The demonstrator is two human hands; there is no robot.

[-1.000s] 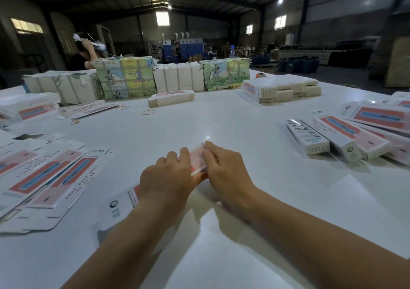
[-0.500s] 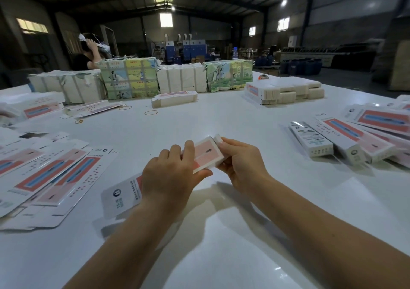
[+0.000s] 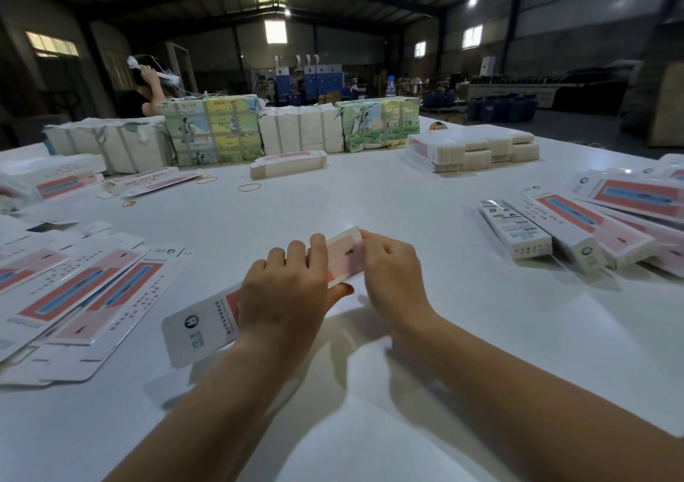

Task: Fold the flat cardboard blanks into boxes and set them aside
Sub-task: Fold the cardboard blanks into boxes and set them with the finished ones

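Head: box (image 3: 344, 255) between both hands' fingers (image 3: 317, 250).

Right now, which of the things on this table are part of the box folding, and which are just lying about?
Part of the job:
- carton being folded, held by left hand and right hand
- flat blanks
- finished boxes

Lying about:
- rubber bands
- wrapped bundles along the far edge
- white table itself

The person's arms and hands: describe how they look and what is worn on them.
Both forearms are bare up to the frame edge: no sleeves show. The left hand and right hand wear no gloves, and no watch, bracelet or ring is visible on the parts that show. The fingernails look short.
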